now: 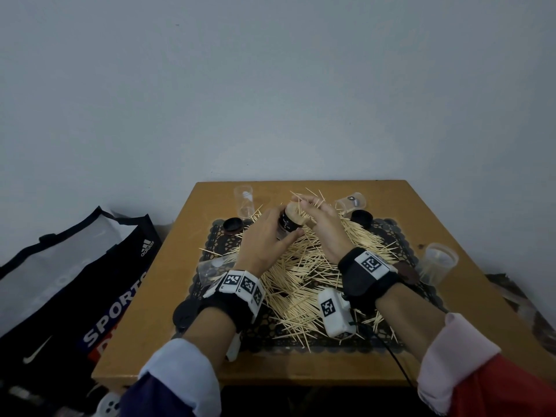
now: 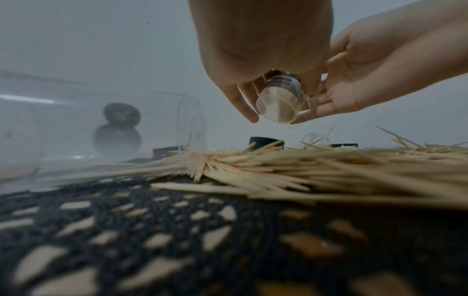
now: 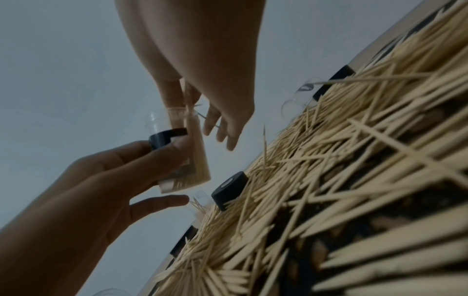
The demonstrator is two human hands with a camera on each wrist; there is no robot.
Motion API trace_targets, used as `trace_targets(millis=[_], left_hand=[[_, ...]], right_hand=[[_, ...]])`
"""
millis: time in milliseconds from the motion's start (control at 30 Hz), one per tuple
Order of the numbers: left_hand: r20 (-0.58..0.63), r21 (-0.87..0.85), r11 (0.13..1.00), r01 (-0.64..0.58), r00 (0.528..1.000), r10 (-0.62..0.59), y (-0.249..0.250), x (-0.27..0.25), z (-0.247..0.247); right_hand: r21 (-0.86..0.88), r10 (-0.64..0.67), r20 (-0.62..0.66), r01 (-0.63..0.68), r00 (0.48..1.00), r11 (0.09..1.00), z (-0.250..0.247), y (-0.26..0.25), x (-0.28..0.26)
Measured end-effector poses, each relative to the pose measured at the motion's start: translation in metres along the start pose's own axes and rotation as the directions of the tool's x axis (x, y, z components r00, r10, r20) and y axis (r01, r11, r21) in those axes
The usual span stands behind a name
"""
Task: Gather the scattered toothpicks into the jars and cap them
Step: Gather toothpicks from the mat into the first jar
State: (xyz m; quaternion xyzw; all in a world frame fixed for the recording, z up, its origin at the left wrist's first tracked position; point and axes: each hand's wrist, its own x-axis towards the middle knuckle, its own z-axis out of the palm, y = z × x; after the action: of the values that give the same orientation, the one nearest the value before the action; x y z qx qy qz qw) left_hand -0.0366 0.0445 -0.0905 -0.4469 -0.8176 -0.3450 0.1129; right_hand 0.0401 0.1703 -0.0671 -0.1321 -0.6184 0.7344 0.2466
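My left hand [image 1: 266,236] grips a clear jar [image 1: 289,224] with a black label, tilted above the table and largely filled with toothpicks. My right hand [image 1: 317,213] sits at the jar's mouth, thumb and forefinger pinching a small bundle of toothpicks [image 3: 188,98] that reaches into the jar [image 3: 183,156]. In the left wrist view the jar's round bottom [image 2: 278,104] shows between both hands. A big pile of loose toothpicks [image 1: 304,275] covers the black lace mat [image 1: 421,284] under the hands.
Empty clear jars: one upright at the back left [image 1: 245,200], others lying at the back right [image 1: 352,203], right [image 1: 439,263] and left [image 1: 210,267]. Black caps [image 1: 233,225] [image 1: 361,218] lie at the mat's far edge. A sports bag [image 1: 75,281] stands left of the wooden table [image 1: 150,341].
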Motion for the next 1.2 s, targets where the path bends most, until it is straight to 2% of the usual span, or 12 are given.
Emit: trace_targets(millis=[267, 467, 633, 733, 833, 1000, 1100, 1200], left_hand=[[0.009, -0.017, 1.0, -0.008, 1.0, 0.008, 0.001, 0.0, -0.001], [0.032, -0.015, 1.0, -0.014, 0.999, 0.014, 0.001, -0.001, 0.0], [0.038, -0.017, 1.0, -0.006, 0.999, 0.007, 0.001, -0.001, -0.001], [0.051, -0.01, 1.0, -0.001, 0.999, 0.002, 0.002, -0.001, -0.001], [0.053, -0.005, 1.0, 0.0, 0.999, 0.0, 0.002, -0.001, -0.002], [0.063, -0.007, 1.0, -0.019, 0.998, 0.02, 0.002, -0.001, -0.001], [0.058, -0.006, 1.0, -0.025, 0.998, 0.026, 0.003, -0.001, -0.001], [0.023, 0.013, 1.0, -0.001, 1.0, 0.001, 0.003, -0.001, -0.002]], right_hand=[[-0.049, 0.096, 0.072, -0.093, 0.993, 0.994, -0.012, -0.003, 0.003], [-0.298, 0.161, 0.137, -0.114, 0.977, 0.948, -0.015, -0.01, 0.0], [-0.255, 0.205, 0.084, -0.178, 0.975, 0.95, -0.026, -0.021, 0.008], [-0.28, 0.167, 0.086, -0.137, 0.982, 0.95, -0.032, -0.027, 0.011], [-0.373, 0.068, 0.096, -0.027, 0.993, 0.928, -0.032, -0.03, 0.012], [-0.567, -0.126, 0.123, 0.174, 0.984, 0.805, -0.023, -0.031, 0.012], [-0.601, -0.164, 0.091, 0.186, 0.982, 0.778, -0.022, -0.029, 0.014], [-0.583, -0.142, 0.059, 0.15, 0.988, 0.798, -0.027, -0.028, 0.015]])
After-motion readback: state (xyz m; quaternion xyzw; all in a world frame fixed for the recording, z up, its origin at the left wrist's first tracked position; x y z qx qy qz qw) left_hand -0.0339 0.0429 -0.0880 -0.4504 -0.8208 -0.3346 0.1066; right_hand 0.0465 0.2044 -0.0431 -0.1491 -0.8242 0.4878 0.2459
